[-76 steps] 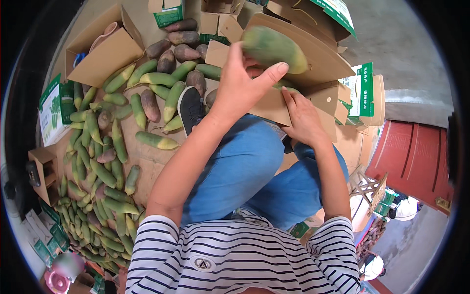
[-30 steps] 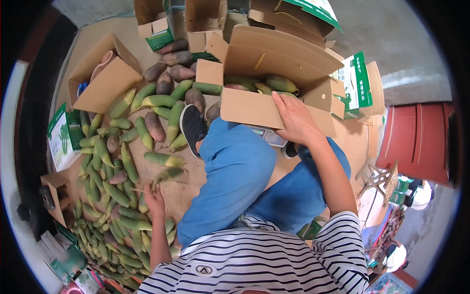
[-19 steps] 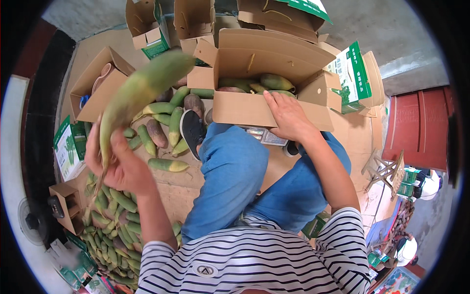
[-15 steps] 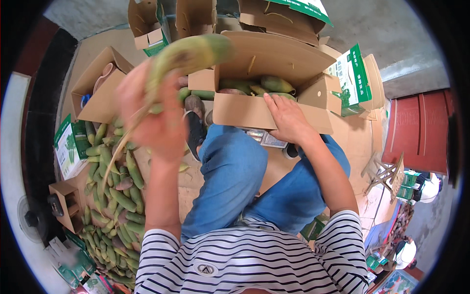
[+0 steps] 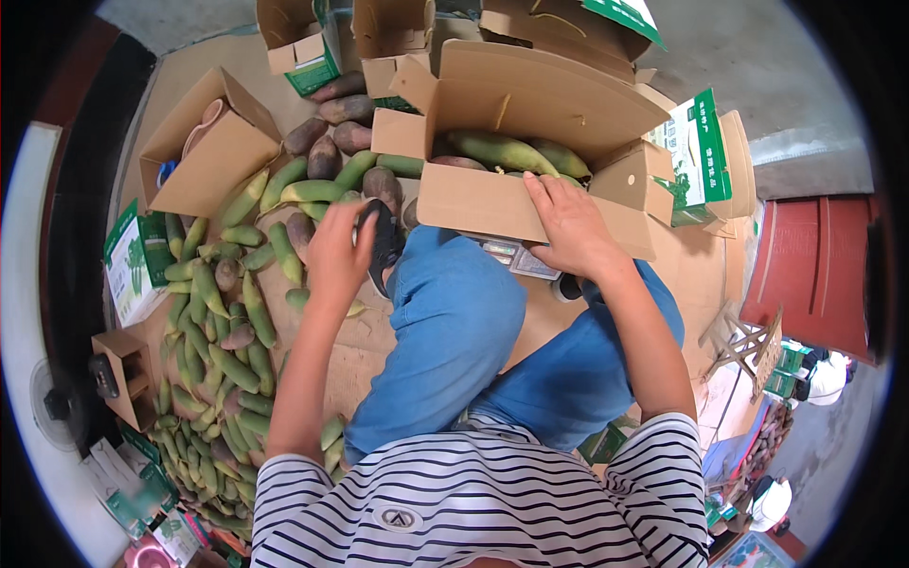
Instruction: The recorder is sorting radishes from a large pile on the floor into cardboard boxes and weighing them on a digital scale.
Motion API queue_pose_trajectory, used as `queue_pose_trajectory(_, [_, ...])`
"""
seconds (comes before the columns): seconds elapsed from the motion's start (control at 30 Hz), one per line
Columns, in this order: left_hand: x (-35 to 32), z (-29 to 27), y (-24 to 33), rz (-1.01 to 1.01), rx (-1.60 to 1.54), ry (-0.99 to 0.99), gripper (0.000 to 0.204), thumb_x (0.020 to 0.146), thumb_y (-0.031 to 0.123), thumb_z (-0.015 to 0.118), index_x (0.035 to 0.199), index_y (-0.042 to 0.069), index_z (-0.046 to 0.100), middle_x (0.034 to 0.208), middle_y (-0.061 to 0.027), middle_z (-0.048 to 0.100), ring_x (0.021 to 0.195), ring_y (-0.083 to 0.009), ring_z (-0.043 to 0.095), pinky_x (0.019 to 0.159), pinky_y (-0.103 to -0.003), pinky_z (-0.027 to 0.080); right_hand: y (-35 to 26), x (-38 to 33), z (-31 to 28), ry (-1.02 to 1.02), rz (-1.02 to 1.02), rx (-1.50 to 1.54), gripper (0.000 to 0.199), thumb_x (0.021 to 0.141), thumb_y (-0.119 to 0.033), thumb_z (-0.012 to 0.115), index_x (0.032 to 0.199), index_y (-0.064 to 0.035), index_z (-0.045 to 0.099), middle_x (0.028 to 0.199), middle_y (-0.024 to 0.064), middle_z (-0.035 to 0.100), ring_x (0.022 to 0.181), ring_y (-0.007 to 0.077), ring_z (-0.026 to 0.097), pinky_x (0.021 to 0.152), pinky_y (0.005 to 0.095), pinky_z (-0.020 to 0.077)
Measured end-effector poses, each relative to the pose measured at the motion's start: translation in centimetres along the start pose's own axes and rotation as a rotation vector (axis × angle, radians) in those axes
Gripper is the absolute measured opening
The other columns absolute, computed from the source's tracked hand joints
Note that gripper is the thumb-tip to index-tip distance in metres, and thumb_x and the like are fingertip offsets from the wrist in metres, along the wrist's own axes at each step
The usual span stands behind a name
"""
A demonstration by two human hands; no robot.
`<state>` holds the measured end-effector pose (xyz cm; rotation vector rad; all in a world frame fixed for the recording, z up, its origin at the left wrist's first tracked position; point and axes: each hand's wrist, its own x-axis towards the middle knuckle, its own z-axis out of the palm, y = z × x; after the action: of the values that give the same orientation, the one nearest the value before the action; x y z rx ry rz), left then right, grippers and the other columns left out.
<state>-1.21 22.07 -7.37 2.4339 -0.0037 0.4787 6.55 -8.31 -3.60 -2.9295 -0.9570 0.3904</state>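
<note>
Right hand (image 5: 568,227) lies flat, fingers spread, on the near wall of the open cardboard box (image 5: 530,204). The long green fruit (image 5: 497,150) rests inside the box, just beyond the fingertips, not touched. Left hand (image 5: 336,256) is open and empty above the fruit pile (image 5: 227,312) on the floor. Half a second ago the left hand carried this fruit overhead; now released. Long axis runs left–right along the box.

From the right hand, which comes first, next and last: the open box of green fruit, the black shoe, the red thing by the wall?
From the right hand:
1. Open box, under the hand.
2. Black shoe, to its left.
3. Red thing, far right.
</note>
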Motion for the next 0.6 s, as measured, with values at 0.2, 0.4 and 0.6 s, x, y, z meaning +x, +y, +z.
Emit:
queue_pose_trajectory(0.2, [-20.2,-1.1,-12.0,-0.374,0.254,-0.504,0.025,0.083,0.015,0.064,0.104,0.005,0.057,0.096,-0.0196,0.062,0.091,-0.0383,0.06,0.075,-0.047,0.049,-0.4,-0.3,-0.2,0.023,-0.024,0.06,0.092,0.067,-0.021,0.076,0.143,-0.0004,0.029,0.135,0.0232,0.042,0.126,0.0377,0.04,0.109,0.0421,0.0322])
queue_pose_trajectory(0.4, [-36.4,-2.7,-16.6,-0.855,0.381,-0.933,0.031,0.081,0.024,0.064,0.104,0.004,0.059,0.104,-0.0205,0.063,0.098,-0.0363,0.061,0.084,-0.046,0.05,-0.7,0.2,-0.7,0.035,-0.048,0.007,0.091,0.068,-0.018,0.076,0.143,-0.0007,0.029,0.136,0.024,0.043,0.125,0.0387,0.042,0.107,0.0417,0.0338])
queue_pose_trajectory(0.6, [-44.0,-5.6,-18.3,-1.156,0.423,-0.891,0.034,0.082,0.024,0.059,0.11,0.004,0.059,0.112,-0.0223,0.061,0.105,-0.0369,0.059,0.089,-0.045,0.049,-0.7,0.6,-0.7,-0.007,-0.036,-0.001,0.087,0.071,-0.016,0.073,0.145,-0.0034,0.028,0.136,0.0224,0.044,0.126,0.0371,0.042,0.106,0.041,0.0356])
